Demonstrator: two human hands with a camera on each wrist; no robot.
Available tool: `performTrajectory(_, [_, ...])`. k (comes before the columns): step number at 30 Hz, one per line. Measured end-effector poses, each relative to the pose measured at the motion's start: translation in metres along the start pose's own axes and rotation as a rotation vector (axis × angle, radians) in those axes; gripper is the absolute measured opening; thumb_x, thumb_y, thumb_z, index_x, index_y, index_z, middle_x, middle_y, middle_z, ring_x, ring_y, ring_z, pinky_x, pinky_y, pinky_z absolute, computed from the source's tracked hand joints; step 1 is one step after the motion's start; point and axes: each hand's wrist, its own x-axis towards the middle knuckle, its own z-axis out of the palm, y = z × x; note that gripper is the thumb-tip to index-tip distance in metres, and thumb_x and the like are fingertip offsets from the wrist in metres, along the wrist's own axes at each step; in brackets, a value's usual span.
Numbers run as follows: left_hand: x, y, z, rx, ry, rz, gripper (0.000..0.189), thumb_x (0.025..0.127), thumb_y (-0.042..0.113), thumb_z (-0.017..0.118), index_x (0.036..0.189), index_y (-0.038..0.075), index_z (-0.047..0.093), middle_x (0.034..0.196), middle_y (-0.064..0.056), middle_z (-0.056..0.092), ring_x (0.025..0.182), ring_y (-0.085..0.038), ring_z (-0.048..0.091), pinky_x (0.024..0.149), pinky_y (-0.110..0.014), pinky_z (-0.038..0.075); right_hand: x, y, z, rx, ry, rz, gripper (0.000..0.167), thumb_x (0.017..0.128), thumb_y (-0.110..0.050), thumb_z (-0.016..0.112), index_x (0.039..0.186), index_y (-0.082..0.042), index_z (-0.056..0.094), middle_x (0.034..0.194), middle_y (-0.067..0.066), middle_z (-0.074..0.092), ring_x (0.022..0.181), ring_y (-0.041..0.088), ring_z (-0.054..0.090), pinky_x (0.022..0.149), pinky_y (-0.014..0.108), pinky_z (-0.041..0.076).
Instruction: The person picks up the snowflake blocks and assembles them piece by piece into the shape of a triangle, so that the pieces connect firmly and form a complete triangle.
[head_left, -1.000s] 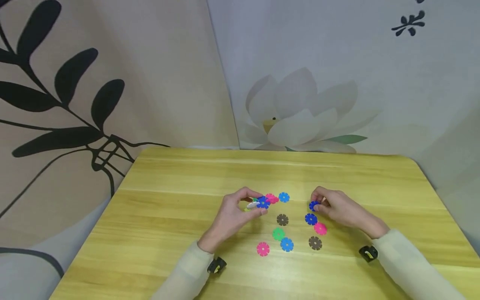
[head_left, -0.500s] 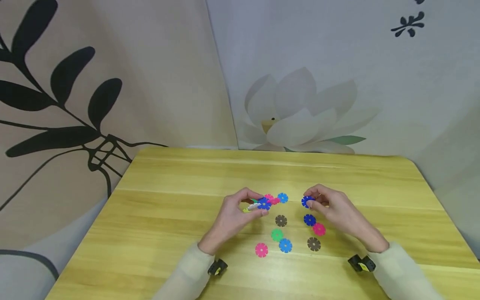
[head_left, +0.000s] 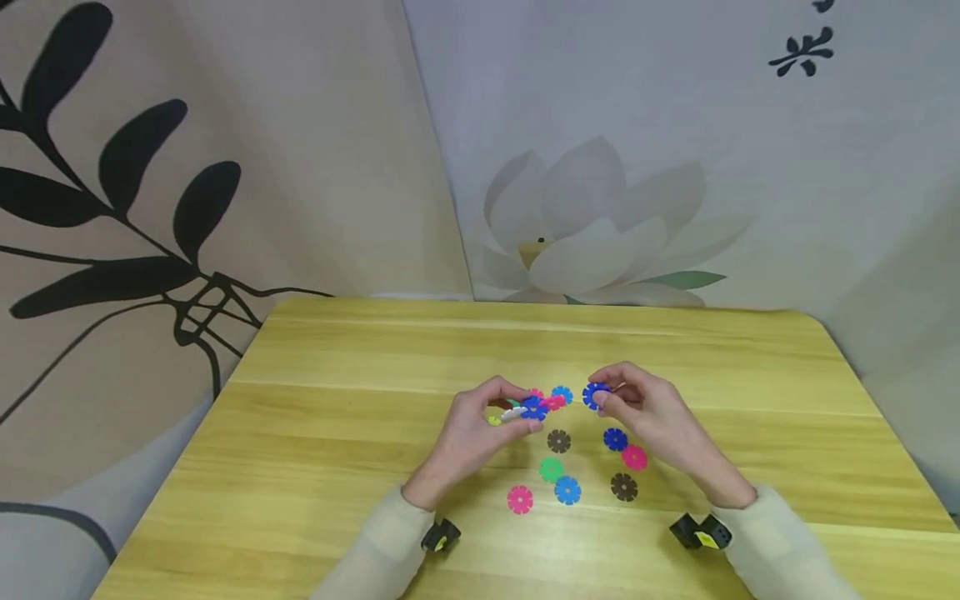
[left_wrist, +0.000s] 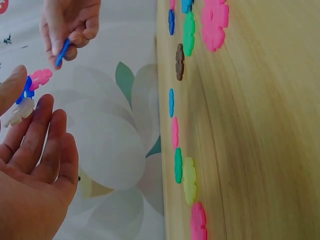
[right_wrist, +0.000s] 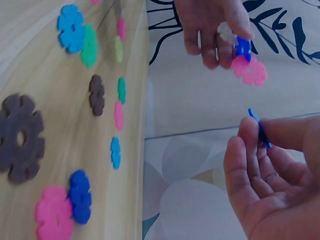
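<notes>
My left hand point(head_left: 472, 429) pinches a small chain of joined plastic snowflake discs between thumb and fingertips. The chain has a white disc point(right_wrist: 227, 33), a blue disc point(right_wrist: 243, 48) and a pink disc point(right_wrist: 253, 73) that sticks out toward the other hand. My right hand point(head_left: 656, 417) pinches a single dark blue snowflake disc point(head_left: 595, 396) by its edge, thumb on the near side. Both wrist views show the hands raised above the table, with a short gap between the pink disc and the single blue disc point(right_wrist: 260, 130).
Loose discs lie on the wooden table point(head_left: 337, 467): brown point(head_left: 558, 441), green point(head_left: 551, 469), light blue point(head_left: 567, 490), pink point(head_left: 520, 500) and dark blue point(head_left: 616, 440), among several others. A yellow disc point(left_wrist: 189, 181) lies beyond the left hand. A printed wall covering point(head_left: 337, 150) stands behind the table.
My right hand has lifted the dark blue disc and moved it left, closer to the joined discs. My left hand stays almost in place, still holding its chain.
</notes>
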Motion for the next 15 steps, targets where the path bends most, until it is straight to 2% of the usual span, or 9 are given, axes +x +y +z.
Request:
performTrajectory(4, [0.0, -0.001, 0.0, -0.007, 0.002, 0.005, 0.03, 0.086, 0.028, 0.087, 0.11, 0.017, 0.073, 0.108, 0.008, 0.074, 0.101, -0.018, 0.064, 0.092, -0.048, 0.052, 0.0, -0.007, 0.005, 0.028, -0.003, 0.003, 0.021, 0.104, -0.017, 0.065, 0.12, -0.004, 0.065, 0.099, 0.008, 0.068, 0.084, 0.019, 0.073, 0.074, 0.031, 0.061])
performTrajectory(15, [0.001, -0.002, 0.001, -0.032, -0.009, -0.014, 0.029, 0.086, 0.028, 0.087, 0.11, 0.019, 0.073, 0.107, 0.009, 0.074, 0.1, -0.016, 0.065, 0.091, -0.048, 0.052, 0.005, -0.016, 0.013, 0.055, -0.014, 0.021, 0.019, 0.103, -0.016, 0.066, 0.117, -0.003, 0.066, 0.096, 0.008, 0.069, 0.079, 0.02, 0.072, 0.072, 0.03, 0.061])
